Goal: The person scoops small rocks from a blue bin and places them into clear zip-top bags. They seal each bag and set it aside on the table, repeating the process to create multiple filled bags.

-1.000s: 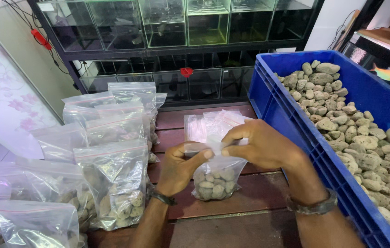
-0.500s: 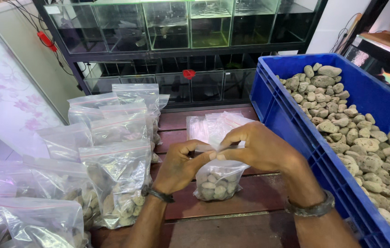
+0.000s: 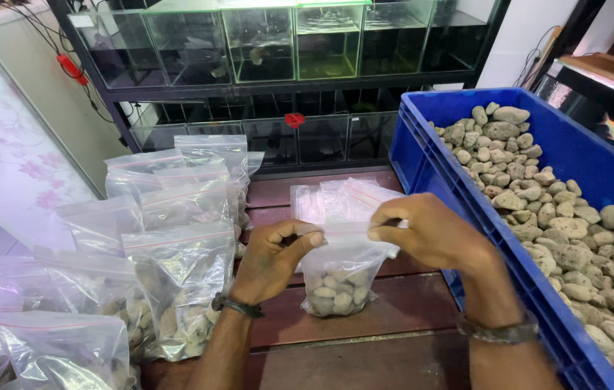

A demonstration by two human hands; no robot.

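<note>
A: Largest first. What occupies the right of the view?

B: A blue plastic crate (image 3: 422, 155), rigid and ribbed along its rim, heaped with pale grey-brown stones (image 3: 538, 217): rounded, pitted, matt, of uneven size. It stands on a dark reddish wooden bench (image 3: 386, 318) of planks.

A: And the left?

B: A cluster of filled bags (image 3: 177, 267), clear, glossy, crinkled film with a strip closure along each top, standing upright and touching one another. Behind the bench, a dark rack of glass tanks (image 3: 256, 43).

A: Which step is in hand?

B: By judgement, closing the bag. The small clear bag (image 3: 336, 278) rests with its base on the bench, between the bag cluster and the crate, its lower part holding stones. Just behind it lie flat empty bags (image 3: 336, 195).

A: State of the fingers?

B: The left hand (image 3: 271, 260) pinches the left end of the bag's mouth between thumb and forefinger; the right hand (image 3: 437, 235) grasps the right end likewise, so the top strip is drawn taut between them. Each wrist bears a band.

A: What does the next move call for?

B: Probably pressing the strip together along its whole length, with even pressure while the bag stays upright. Whether any part is already sealed cannot be told.
</note>
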